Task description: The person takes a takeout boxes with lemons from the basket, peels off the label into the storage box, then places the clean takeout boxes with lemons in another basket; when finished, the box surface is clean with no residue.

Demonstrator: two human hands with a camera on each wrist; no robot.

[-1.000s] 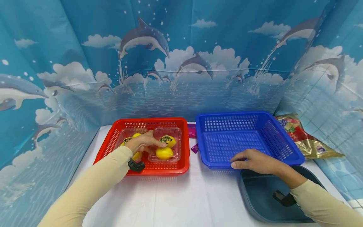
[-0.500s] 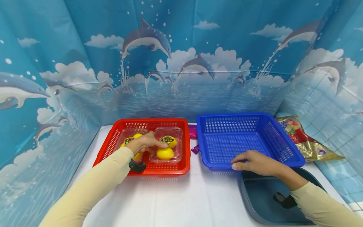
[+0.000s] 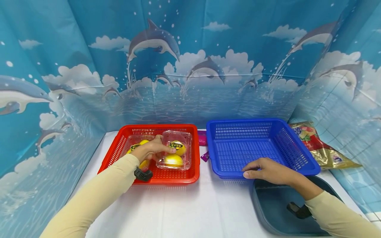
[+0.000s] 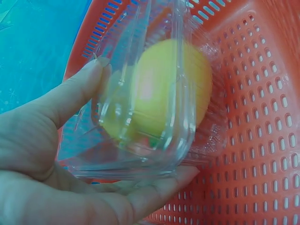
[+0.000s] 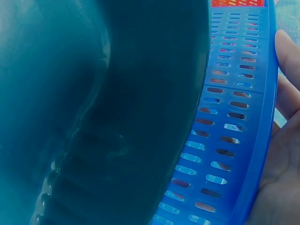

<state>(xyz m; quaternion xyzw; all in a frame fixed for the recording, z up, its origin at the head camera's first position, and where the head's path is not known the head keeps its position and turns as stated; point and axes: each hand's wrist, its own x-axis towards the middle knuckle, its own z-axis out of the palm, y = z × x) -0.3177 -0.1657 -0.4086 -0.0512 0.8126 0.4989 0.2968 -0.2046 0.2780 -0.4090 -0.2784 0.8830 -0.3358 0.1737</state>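
Note:
My left hand (image 3: 153, 148) grips a clear plastic fruit box (image 4: 176, 140) by its left side, thumb on top and fingers lower down. Yellow fruits (image 3: 173, 161) that look like lemons show through it, under a black-and-gold label (image 3: 176, 145). The box sits tilted inside the red basket (image 3: 166, 180). Beside it, partly covered by my hand and wrist, is a second clear box with yellow fruits (image 3: 144, 142). My right hand (image 3: 268, 170) rests loosely at the near rim of the blue basket (image 3: 244, 142), fingers bent over the rim and holding nothing visible.
A dark teal tub (image 3: 276, 211) stands below my right forearm, close against the blue basket. Behind that basket's right side leans a gold and red bag (image 3: 322, 147). Pink packages (image 3: 202, 138) lie between the baskets. A dolphin-print curtain (image 3: 190, 99) encloses the white table (image 3: 184, 211).
The box under my left hand has tilted, its far side rising slightly in the red basket. My right hand stays at the blue rim. The whole head view shifted a little earlier on.

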